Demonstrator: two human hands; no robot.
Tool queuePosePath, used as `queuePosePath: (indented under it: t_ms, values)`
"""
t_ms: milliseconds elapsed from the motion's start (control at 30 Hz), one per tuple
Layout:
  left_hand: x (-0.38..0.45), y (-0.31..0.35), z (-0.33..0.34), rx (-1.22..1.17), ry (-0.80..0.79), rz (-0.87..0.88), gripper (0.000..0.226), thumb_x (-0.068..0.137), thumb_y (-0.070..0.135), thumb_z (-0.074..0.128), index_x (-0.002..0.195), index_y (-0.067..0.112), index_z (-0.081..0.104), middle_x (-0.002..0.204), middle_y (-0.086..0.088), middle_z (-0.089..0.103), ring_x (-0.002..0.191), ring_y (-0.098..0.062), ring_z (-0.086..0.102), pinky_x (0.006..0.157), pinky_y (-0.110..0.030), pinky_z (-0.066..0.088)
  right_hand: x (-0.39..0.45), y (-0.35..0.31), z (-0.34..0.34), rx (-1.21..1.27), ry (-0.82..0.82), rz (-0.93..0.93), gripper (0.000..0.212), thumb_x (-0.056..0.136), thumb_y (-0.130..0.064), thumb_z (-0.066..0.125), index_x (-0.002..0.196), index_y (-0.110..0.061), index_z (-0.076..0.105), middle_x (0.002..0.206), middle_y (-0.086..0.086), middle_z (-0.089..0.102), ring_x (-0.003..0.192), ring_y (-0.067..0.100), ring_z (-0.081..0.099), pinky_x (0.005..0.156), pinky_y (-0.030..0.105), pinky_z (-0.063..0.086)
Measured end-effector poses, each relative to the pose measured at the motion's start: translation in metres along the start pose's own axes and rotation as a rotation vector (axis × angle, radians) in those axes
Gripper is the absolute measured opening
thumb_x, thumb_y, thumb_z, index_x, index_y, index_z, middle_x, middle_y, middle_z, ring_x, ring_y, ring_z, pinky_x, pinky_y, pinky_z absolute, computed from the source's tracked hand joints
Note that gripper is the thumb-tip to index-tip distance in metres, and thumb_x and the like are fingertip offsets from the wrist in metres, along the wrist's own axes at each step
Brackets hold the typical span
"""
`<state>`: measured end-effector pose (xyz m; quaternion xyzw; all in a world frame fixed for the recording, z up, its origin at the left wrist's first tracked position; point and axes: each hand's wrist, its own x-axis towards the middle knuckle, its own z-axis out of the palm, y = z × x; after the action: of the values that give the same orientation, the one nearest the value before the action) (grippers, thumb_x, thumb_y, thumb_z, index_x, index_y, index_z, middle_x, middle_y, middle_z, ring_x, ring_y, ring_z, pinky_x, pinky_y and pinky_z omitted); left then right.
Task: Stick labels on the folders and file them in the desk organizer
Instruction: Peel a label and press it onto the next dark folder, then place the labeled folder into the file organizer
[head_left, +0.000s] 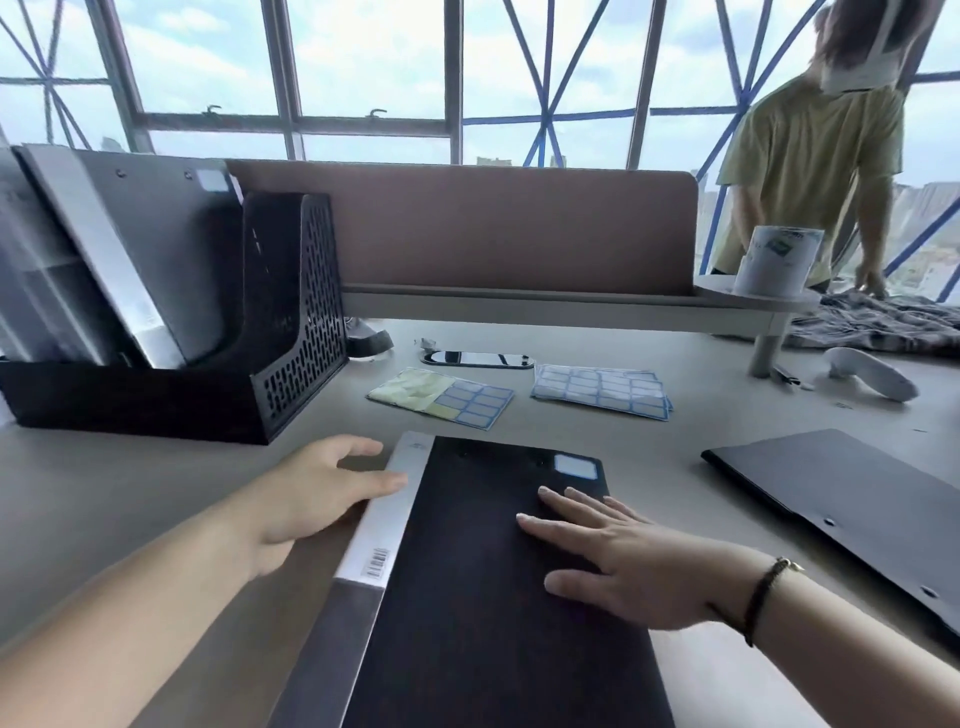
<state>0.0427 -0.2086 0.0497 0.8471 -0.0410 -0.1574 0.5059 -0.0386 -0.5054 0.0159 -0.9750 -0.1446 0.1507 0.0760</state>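
We press our right hand (618, 558) flat on the cover of a dark folder (493, 597) lying on the table (104, 493) directly before us, fingers spread and gripping nothing. Our left hand (317, 499) rests against the folder's silver spine, fingers loosely parted, thumb on the spine's edge, closed on nothing. A white label (575, 466) with a blue border sits stuck at the folder's far right corner. To the right, well apart, a second dark folder (852, 509) lies flat on the table. Beyond the near folder lie a partly used label sheet (441, 397) and, beside it to the right, a stack of full label sheets (602, 391). A phone (477, 358) lies just behind them. At the far left stands the black desk organizer (218, 353), with labelled folders (156, 249) leaning upright inside. Farther right, another person (810, 166) stands at the table's end.
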Motion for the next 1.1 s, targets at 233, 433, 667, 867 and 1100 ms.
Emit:
queuePosePath:
  t_ms: [233,433,667,867,1100]
  values:
    - [0.0,0.009,0.003,-0.451,0.022,-0.017,0.052,0.083,-0.01,0.067,0.126,0.012,0.048,0.108,-0.016,0.071,0.08,-0.025,0.068,0.066,-0.034,0.053,-0.001,-0.01,0.008,0.013,0.09,0.099,0.059,0.096,-0.069,0.023,0.148,-0.06,-0.002,0.162,-0.022,-0.016,0.148,0.002,-0.019,0.122,0.032,-0.009]
    - [-0.019,-0.006,0.002,-0.184,-0.136,-0.03,0.023,0.085,-0.001,0.07,0.108,0.002,0.072,0.107,-0.02,0.074,0.083,-0.023,0.071,0.059,-0.028,0.055,0.0,-0.019,0.013,0.018,0.172,0.137,0.061,0.068,-0.084,-0.003,0.128,-0.075,0.001,0.158,-0.028,-0.012,0.147,-0.001,-0.013,0.122,0.03,-0.006]
    - [-0.033,-0.011,-0.014,-0.251,-0.025,0.052,0.106,0.066,-0.001,0.08,0.152,0.034,0.028,0.117,-0.011,0.07,0.106,-0.024,0.068,0.109,-0.046,0.042,0.022,-0.03,0.004,0.1,0.248,0.113,0.072,0.047,-0.104,0.003,0.116,-0.084,0.01,0.151,-0.038,-0.008,0.148,-0.006,-0.002,0.122,0.025,0.007]
    - [-0.043,-0.012,-0.05,-0.378,0.128,0.166,0.086,0.079,-0.014,0.068,0.145,0.032,0.037,0.102,-0.007,0.077,0.097,-0.027,0.073,0.085,-0.041,0.057,0.042,-0.084,-0.02,0.042,0.427,0.044,0.07,0.087,-0.068,0.048,0.145,-0.065,0.009,0.16,-0.03,0.002,0.149,0.001,0.006,0.118,0.026,0.022]
    - [-0.048,-0.018,-0.109,-0.567,0.344,0.296,0.077,0.083,-0.015,0.064,0.139,0.035,0.044,0.109,0.004,0.076,0.1,-0.025,0.072,0.075,-0.041,0.053,0.091,-0.158,-0.048,0.016,0.501,-0.153,0.083,0.084,-0.069,0.051,0.148,-0.061,-0.001,0.164,-0.022,-0.004,0.149,0.005,0.002,0.117,0.027,0.02]
